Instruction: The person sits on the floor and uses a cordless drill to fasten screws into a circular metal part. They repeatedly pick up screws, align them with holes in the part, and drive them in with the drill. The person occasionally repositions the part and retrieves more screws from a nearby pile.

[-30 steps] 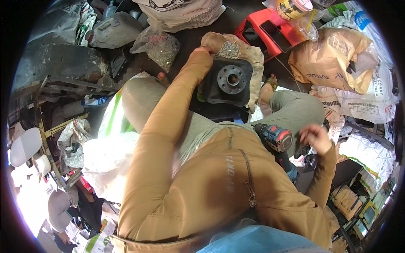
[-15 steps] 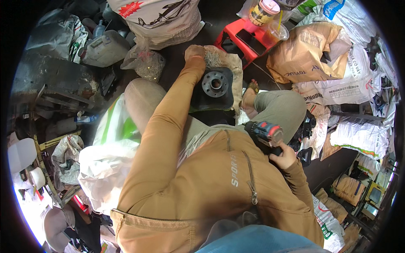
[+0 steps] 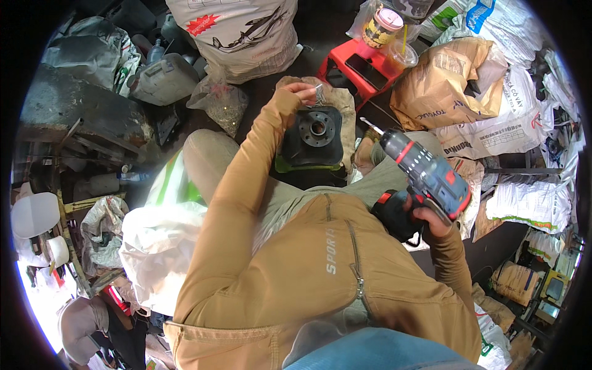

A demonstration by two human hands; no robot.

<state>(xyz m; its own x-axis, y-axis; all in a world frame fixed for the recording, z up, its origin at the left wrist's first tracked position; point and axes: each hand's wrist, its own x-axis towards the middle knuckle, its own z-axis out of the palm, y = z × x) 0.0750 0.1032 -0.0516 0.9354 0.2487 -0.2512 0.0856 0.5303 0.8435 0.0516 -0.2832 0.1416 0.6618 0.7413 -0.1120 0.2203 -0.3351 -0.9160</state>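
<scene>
My left hand reaches out beyond my knees, thumb and fingers pinched together on a few thin silvery screws. The exact number is too small to make out. Just below that hand, between my legs, lies a black square base with a round grey metal flange on top, holed around its centre. Raised over my right thigh, a cordless drill sits in my right hand, my fingers around its handle. Its bit points up and left toward the flange, well apart from it.
A tan sack piece lies under the base. Beyond it stands a red stool with a phone and drink cups. Sacks surround me, including a brown paper bag, a large white sack and a clear bag.
My right hand has lifted the drill from beside my thigh, and its bit now points toward the flange. My left hand has turned and its fingertips have come up pinched, with screws at them.
</scene>
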